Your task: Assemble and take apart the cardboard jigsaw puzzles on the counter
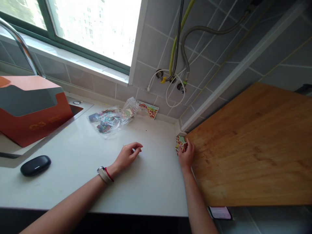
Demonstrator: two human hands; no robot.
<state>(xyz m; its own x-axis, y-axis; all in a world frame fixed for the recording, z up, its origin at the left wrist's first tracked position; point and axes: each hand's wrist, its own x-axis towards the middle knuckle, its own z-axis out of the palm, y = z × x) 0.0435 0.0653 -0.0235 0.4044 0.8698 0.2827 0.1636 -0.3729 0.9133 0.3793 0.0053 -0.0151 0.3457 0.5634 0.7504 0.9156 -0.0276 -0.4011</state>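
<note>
My right hand (186,155) is at the right end of the white counter, against the wooden board. Its thumb and fingers close around small, colourful printed cardboard pieces (180,140), partly hidden by the fingers. Over the middle of the counter, my left hand (130,152) is curled with thumb and fingertips together, and nothing shows in it. A watch and a red string circle that wrist. Beyond it lies a clear plastic bag (107,122) of colourful printed pieces. A picture card (149,110) leans at the wall behind the bag.
An orange box (31,126) stands at the left by the sink and a chrome tap (23,45). A black oval case (35,165) lies front left. The wooden board (255,146) borders the right side, with a phone (220,213) below it. Hoses (174,48) hang on the tiled wall.
</note>
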